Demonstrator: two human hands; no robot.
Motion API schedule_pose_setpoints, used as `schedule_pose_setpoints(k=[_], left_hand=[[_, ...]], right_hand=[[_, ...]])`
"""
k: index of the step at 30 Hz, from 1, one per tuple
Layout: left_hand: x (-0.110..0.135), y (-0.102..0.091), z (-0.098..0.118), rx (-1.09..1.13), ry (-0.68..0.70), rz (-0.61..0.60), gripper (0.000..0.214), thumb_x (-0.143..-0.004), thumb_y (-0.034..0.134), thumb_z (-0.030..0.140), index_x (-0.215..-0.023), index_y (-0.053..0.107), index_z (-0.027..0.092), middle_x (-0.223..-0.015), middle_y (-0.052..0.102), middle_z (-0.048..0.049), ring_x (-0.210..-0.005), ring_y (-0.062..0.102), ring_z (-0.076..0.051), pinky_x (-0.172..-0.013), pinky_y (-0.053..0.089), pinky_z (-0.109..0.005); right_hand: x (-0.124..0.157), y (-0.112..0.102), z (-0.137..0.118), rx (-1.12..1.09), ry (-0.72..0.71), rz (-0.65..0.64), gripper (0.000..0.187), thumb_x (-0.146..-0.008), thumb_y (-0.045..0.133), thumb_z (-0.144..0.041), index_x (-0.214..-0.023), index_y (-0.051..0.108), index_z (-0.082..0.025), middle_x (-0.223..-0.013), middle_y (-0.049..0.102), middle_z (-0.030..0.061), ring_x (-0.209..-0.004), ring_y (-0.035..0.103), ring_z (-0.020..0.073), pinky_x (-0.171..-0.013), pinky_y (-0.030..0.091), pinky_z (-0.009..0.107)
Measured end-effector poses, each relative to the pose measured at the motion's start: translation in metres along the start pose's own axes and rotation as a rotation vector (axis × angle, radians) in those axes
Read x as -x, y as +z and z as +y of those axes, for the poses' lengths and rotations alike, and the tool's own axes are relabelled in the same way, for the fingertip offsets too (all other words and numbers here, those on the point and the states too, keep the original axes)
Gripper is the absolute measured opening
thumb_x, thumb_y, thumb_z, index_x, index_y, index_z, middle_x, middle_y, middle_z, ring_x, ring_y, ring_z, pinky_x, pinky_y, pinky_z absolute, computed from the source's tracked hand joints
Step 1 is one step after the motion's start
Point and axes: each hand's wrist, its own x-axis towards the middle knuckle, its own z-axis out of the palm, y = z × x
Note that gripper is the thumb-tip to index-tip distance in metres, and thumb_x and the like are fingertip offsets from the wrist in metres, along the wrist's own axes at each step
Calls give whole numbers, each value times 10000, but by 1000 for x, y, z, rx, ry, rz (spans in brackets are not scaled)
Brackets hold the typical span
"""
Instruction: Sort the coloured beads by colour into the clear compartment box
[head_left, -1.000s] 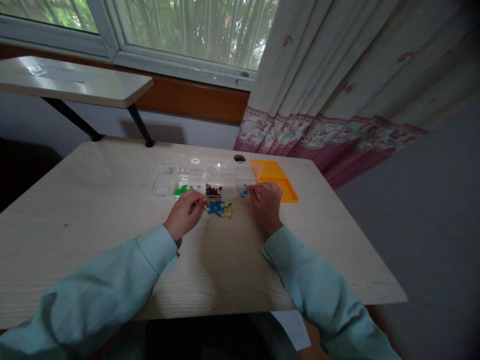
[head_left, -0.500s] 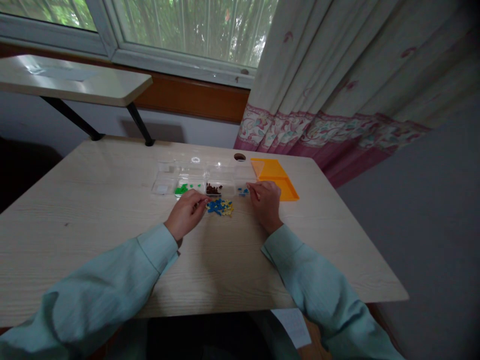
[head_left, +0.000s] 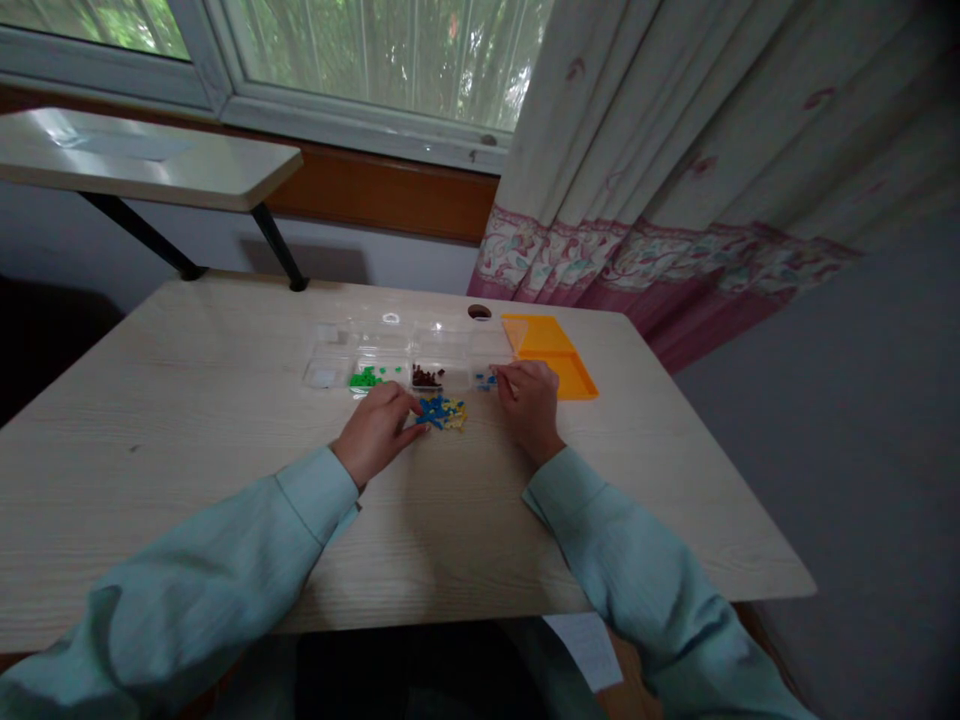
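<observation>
A small pile of blue and yellow beads (head_left: 441,411) lies on the pale wooden table (head_left: 187,430). My left hand (head_left: 377,430) rests at the pile's left edge, fingers pinched together at the beads; what it pinches is too small to name. My right hand (head_left: 528,402) sits to the right of the pile, fingers curled at the front edge of a clear compartment box (head_left: 405,358). That box holds green beads (head_left: 365,378), brown beads (head_left: 426,378) and a few blue beads (head_left: 484,379) in separate compartments.
An orange lid (head_left: 551,355) lies right of the box, behind my right hand. A round cable hole (head_left: 479,312) is near the table's far edge. A second table (head_left: 142,160), a window and a curtain (head_left: 675,170) stand behind.
My left hand has slid slightly right, its fingertips now touching the pile. My right hand has drawn back a little from the blue-bead compartment.
</observation>
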Motion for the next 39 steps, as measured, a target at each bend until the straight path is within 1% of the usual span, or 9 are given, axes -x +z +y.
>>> schedule_pose_setpoints(k=[9,16,19,22,24,26,30,33,39], left_hand=[[-1,-1,2,-28,19,-37,147,-840,598,321,-904,628,192,-890,534,-53,-875,497,-200,-773,422,-319],[-1,-1,2,-21,50,-37,190,-902,488,303,-836,602,166,-856,539,-59,-835,495,-186,-755,416,-311],[-2,0,3,47,22,23,218,-917,455,316,-830,576,157,-839,532,-58,-820,494,-180,-732,412,-300],[-4,0,6,145,-35,73,253,-928,426,344,-811,554,161,-775,526,-38,-762,493,-164,-688,401,-284],[-4,1,8,222,-79,71,272,-928,422,372,-807,553,167,-723,527,-18,-701,490,-148,-648,392,-270],[-3,2,10,315,-124,53,281,-922,430,401,-825,565,174,-709,553,-7,-666,500,-135,-621,392,-255],[-1,6,10,484,-186,6,289,-896,475,442,-857,586,179,-747,629,-7,-650,543,-122,-601,409,-232],[-1,9,9,541,-197,-2,301,-882,498,453,-828,589,172,-728,639,-6,-641,553,-118,-596,418,-224],[-2,5,10,510,-170,0,329,-899,469,431,-783,618,161,-698,622,-2,-642,548,-114,-602,425,-225]], right_hand=[[0,1,-1,-7,-18,3,242,-906,500,-336,-918,714,-224,-872,660,40,-871,526,201,-803,320,359],[0,-1,-5,-21,-69,12,220,-901,518,-325,-917,713,-222,-862,657,41,-860,528,200,-808,342,368],[3,-4,-16,-79,-154,-14,207,-906,514,-298,-943,707,-232,-857,661,39,-873,528,195,-859,348,380],[9,-7,-33,-138,-304,-84,193,-890,546,-290,-1006,697,-257,-863,666,30,-918,519,195,-890,352,376],[13,-8,-45,-164,-388,-120,227,-877,570,-302,-1076,673,-269,-902,669,25,-951,513,193,-922,346,374],[17,-8,-54,-179,-430,-136,253,-870,583,-323,-1106,659,-275,-921,670,20,-962,513,191,-939,340,373],[20,-6,-61,-210,-446,-92,210,-859,603,-333,-1045,682,-273,-884,675,10,-930,518,179,-929,351,359],[21,-5,-61,-223,-435,-72,181,-855,610,-339,-999,698,-273,-849,676,8,-911,524,177,-910,361,354],[22,-7,-62,-191,-370,-155,159,-868,585,-360,-944,712,-303,-852,683,4,-914,545,180,-917,362,369]])
